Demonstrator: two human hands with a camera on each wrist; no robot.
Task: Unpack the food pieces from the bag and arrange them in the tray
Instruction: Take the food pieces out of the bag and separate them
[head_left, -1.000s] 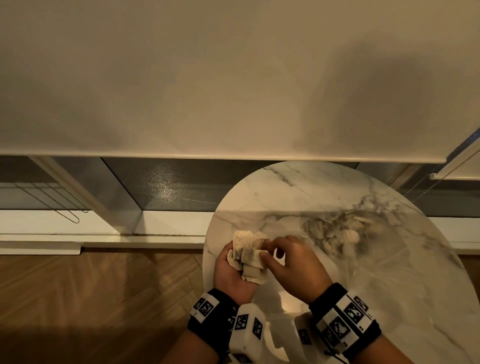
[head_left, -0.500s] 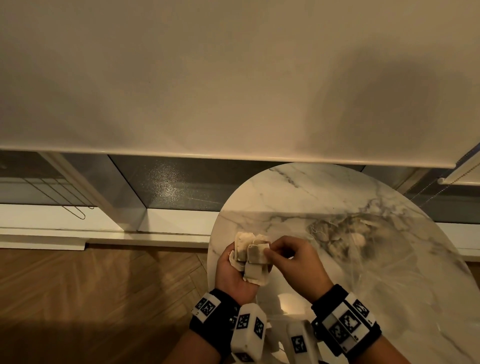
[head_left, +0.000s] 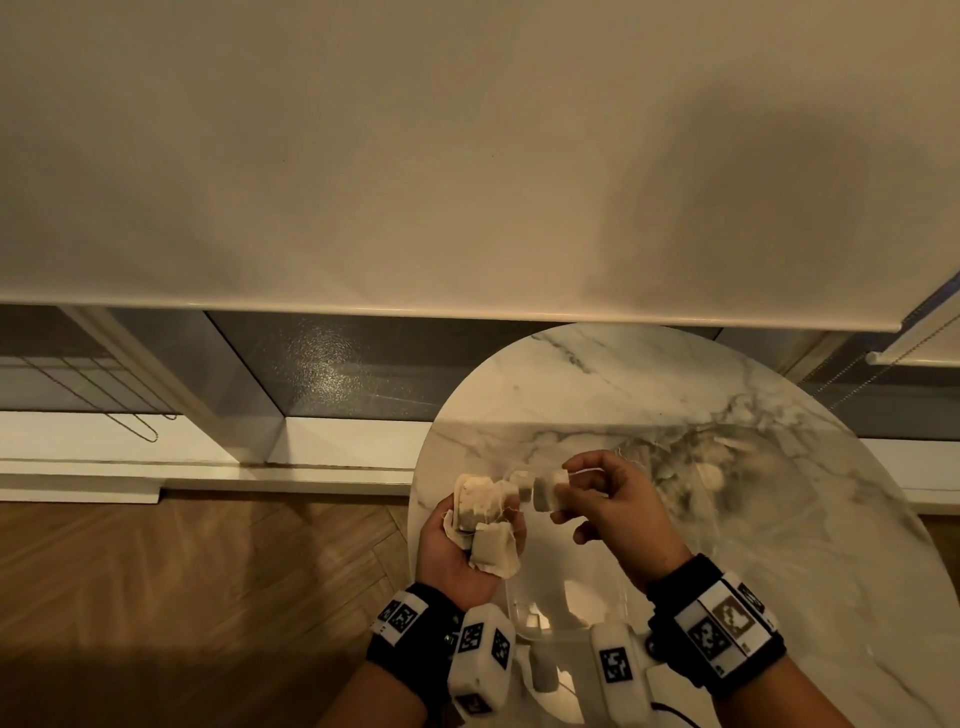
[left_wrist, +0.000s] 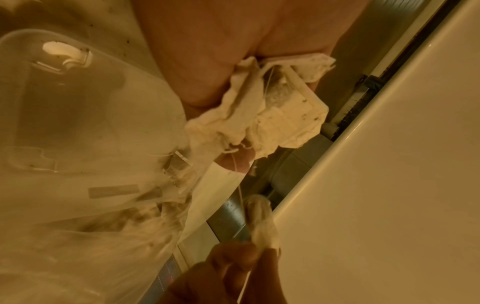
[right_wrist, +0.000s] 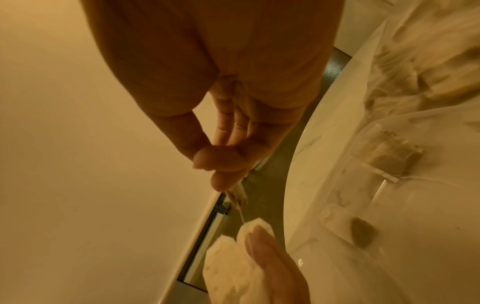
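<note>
Low in the head view, both hands are held up over the near edge of the round table (head_left: 649, 384). The tray (head_left: 563, 605) sits under them, between the wrists. The left hand (head_left: 457, 551) curls around a bunch of tea bags (head_left: 485, 512). Just right of it, the right hand (head_left: 618, 501) pinches one bag (head_left: 545, 491) with thumb and finger. Farther right lies the clear sack (head_left: 727, 467), with bare table beyond it.
</note>
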